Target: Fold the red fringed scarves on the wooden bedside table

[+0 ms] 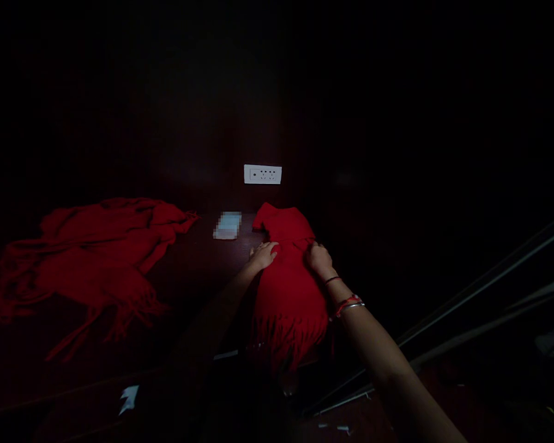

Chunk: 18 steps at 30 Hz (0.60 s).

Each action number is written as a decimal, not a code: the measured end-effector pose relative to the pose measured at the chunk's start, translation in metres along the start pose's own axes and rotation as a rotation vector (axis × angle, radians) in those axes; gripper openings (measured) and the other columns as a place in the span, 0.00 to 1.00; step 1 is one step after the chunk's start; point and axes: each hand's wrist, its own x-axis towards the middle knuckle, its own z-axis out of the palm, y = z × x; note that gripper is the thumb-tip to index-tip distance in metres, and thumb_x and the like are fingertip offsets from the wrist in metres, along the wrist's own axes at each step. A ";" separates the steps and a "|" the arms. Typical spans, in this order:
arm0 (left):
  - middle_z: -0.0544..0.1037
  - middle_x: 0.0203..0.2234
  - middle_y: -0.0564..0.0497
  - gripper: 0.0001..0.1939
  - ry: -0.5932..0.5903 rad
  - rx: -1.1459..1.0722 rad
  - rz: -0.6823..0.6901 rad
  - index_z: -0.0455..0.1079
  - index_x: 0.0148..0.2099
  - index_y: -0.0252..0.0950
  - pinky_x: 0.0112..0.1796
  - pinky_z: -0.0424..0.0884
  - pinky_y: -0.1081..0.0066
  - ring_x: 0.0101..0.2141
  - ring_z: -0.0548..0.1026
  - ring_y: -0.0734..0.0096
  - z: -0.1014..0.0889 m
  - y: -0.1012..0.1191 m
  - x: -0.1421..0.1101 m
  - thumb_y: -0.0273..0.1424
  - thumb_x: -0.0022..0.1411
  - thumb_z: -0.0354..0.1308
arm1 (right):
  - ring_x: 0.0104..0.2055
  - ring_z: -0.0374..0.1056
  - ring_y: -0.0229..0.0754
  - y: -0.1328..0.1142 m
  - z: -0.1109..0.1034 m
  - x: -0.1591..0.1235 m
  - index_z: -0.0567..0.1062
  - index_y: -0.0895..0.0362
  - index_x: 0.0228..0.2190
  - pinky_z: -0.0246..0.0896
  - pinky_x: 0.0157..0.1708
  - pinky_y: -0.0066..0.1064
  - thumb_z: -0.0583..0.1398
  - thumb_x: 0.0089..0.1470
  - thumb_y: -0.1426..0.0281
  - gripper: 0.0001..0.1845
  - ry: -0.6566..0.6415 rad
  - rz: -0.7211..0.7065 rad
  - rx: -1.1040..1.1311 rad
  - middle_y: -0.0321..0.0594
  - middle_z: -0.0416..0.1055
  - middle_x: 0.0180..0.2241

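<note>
A red fringed scarf (pixel 289 286) lies folded lengthwise on the dark tabletop, its fringe hanging over the near edge. At its left side rests my left hand (pixel 262 256), thumb over the cloth and fingers lying loosely apart along the border. My right hand (pixel 321 261) is closed on the scarf's right edge, at a crease that crosses the cloth; a dark cord, a red braided bracelet and a silver bangle circle that wrist. Another red fringed scarf (pixel 106 252) spreads loosely in crumpled folds to the left.
A phone-like blurred rectangle (pixel 228 225) lies between the two scarves. A white wall socket (pixel 263 174) is behind. White scraps (pixel 129 399) show low at the left, with more on the floor. Pale rails (pixel 484 295) run diagonally at right. Much of the surroundings is too dark to make out.
</note>
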 end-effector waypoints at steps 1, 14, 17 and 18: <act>0.64 0.49 0.47 0.18 0.041 -0.022 -0.018 0.56 0.52 0.43 0.46 0.55 0.59 0.49 0.61 0.63 0.000 0.001 -0.003 0.32 0.57 0.46 | 0.42 0.63 0.45 0.006 -0.002 0.000 0.67 0.64 0.42 0.57 0.37 0.31 0.47 0.53 0.69 0.18 -0.005 0.017 0.012 0.55 0.64 0.42; 0.73 0.25 0.51 0.07 0.105 -0.435 -0.269 0.66 0.28 0.33 0.27 0.62 0.78 0.28 0.70 0.74 -0.001 -0.004 -0.003 0.31 0.53 0.51 | 0.35 0.67 0.37 0.028 0.004 0.035 0.73 0.61 0.35 0.55 0.28 0.21 0.53 0.48 0.67 0.14 0.052 0.041 0.257 0.44 0.72 0.35; 0.73 0.28 0.50 0.06 0.180 -0.456 -0.284 0.65 0.31 0.33 0.28 0.62 0.78 0.30 0.71 0.74 0.004 -0.003 0.011 0.31 0.51 0.54 | 0.34 0.67 0.38 0.024 0.005 0.047 0.73 0.62 0.33 0.56 0.28 0.21 0.54 0.47 0.70 0.12 0.101 0.058 0.305 0.45 0.72 0.34; 0.73 0.28 0.50 0.07 0.201 -0.464 -0.287 0.64 0.33 0.33 0.28 0.62 0.78 0.30 0.71 0.74 0.006 -0.003 0.015 0.31 0.51 0.55 | 0.33 0.68 0.37 0.025 0.004 0.051 0.74 0.62 0.32 0.56 0.27 0.21 0.53 0.48 0.71 0.12 0.110 0.064 0.324 0.45 0.72 0.32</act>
